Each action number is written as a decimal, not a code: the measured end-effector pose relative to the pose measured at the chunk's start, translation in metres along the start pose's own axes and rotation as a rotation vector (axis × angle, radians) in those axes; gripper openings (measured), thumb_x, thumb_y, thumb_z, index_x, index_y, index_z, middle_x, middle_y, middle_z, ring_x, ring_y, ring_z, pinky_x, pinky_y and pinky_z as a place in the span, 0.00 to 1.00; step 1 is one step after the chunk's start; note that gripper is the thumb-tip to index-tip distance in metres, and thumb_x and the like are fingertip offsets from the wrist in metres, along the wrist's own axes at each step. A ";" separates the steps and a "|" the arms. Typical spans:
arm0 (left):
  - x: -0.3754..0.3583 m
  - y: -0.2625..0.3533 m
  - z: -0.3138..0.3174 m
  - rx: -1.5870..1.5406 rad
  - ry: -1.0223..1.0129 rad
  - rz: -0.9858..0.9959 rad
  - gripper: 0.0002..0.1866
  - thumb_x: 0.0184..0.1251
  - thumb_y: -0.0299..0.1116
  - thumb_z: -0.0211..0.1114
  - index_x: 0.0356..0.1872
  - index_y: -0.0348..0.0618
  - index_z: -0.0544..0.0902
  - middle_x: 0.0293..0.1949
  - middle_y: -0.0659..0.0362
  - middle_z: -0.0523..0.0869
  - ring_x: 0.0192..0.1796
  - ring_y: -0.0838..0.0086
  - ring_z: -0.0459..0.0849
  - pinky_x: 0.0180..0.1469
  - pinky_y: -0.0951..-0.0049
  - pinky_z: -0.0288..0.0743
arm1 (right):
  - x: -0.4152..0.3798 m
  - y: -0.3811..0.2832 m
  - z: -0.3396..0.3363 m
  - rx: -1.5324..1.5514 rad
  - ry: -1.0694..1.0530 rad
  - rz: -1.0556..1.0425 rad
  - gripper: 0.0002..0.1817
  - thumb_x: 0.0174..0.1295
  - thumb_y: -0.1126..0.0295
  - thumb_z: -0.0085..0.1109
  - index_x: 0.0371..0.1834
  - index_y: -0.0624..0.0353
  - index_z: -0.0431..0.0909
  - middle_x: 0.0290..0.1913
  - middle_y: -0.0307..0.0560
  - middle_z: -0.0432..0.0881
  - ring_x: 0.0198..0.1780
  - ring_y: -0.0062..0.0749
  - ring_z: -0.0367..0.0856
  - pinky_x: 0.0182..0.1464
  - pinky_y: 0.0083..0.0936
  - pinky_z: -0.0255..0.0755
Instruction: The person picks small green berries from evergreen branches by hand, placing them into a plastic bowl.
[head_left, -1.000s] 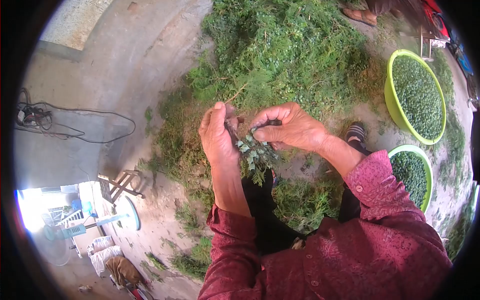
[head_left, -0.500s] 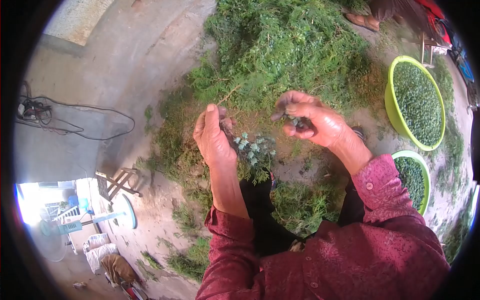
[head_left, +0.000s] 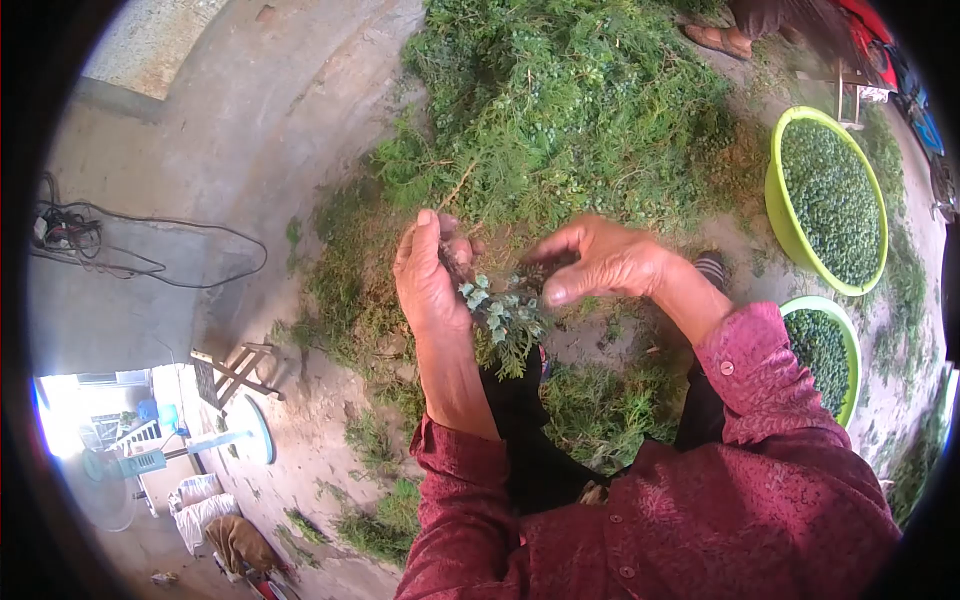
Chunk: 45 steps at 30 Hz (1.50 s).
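My left hand (head_left: 432, 270) is closed round the stem of a green sprig (head_left: 505, 318), whose blue-green berries hang beside my palm. The woody end of the stem sticks up past my fingertips. Just right of the sprig is my right hand (head_left: 605, 262), thumb and fingers apart, with nothing visible between them; its fingertips are close to the berries. Beyond both hands lies a large heap of green branches (head_left: 570, 110) on the floor.
Two green tubs, a larger one (head_left: 780, 205) and a smaller one (head_left: 852, 350), hold green berries at the right. A person's shoe (head_left: 720, 40) shows at the top right. Cables (head_left: 75, 230), a wooden folding stool (head_left: 238, 372) and a fan (head_left: 120, 465) are at the left.
My right hand has come down and left toward the sprig, and its thumb and fingers have spread from a pinch. My left hand still holds the stem.
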<state>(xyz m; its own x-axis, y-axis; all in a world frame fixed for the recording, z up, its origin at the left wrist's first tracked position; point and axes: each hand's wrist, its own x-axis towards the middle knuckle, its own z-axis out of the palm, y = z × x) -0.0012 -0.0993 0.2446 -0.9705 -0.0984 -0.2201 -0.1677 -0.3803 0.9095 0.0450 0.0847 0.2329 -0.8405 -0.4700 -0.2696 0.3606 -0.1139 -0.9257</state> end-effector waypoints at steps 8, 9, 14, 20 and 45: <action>-0.004 -0.004 0.002 -0.050 -0.102 -0.098 0.17 0.58 0.47 0.62 0.32 0.41 0.75 0.19 0.64 0.73 0.17 0.78 0.69 0.28 0.75 0.70 | 0.007 0.008 0.005 0.381 0.030 0.050 0.22 0.48 0.62 0.67 0.44 0.62 0.75 0.26 0.37 0.77 0.17 0.12 0.64 0.14 0.11 0.51; -0.006 -0.008 0.006 -0.145 -0.152 -0.151 0.18 0.58 0.47 0.62 0.35 0.41 0.74 0.21 0.65 0.74 0.21 0.78 0.71 0.30 0.75 0.70 | 0.009 0.010 0.003 0.523 0.002 -0.010 0.19 0.50 0.63 0.66 0.41 0.62 0.76 0.25 0.36 0.76 0.16 0.11 0.62 0.13 0.12 0.48; -0.011 -0.022 0.002 -0.224 -0.408 -0.286 0.23 0.56 0.41 0.64 0.51 0.41 0.72 0.36 0.63 0.79 0.33 0.80 0.74 0.38 0.78 0.71 | 0.004 0.002 0.002 0.606 0.196 -0.045 0.10 0.55 0.64 0.60 0.33 0.59 0.77 0.23 0.35 0.75 0.13 0.12 0.58 0.13 0.13 0.46; -0.018 -0.017 0.010 -0.427 -0.279 -0.343 0.22 0.55 0.36 0.65 0.50 0.39 0.73 0.34 0.63 0.80 0.34 0.79 0.75 0.41 0.76 0.70 | 0.004 0.004 0.001 0.661 0.236 -0.099 0.08 0.56 0.66 0.56 0.33 0.59 0.77 0.23 0.36 0.76 0.13 0.13 0.60 0.13 0.11 0.51; 0.016 0.008 -0.038 -0.173 -0.008 0.019 0.08 0.55 0.32 0.65 0.31 0.39 0.78 0.25 0.59 0.80 0.24 0.73 0.78 0.30 0.69 0.77 | -0.013 0.019 0.005 0.566 -0.206 0.058 0.12 0.56 0.66 0.52 0.32 0.66 0.75 0.19 0.44 0.72 0.12 0.17 0.60 0.10 0.12 0.46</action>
<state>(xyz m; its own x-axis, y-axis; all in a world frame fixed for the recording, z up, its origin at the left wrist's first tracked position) -0.0120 -0.1384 0.2349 -0.9746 -0.1003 -0.2003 -0.1179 -0.5307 0.8393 0.0646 0.0840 0.2206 -0.7378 -0.6428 -0.2060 0.6101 -0.5045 -0.6110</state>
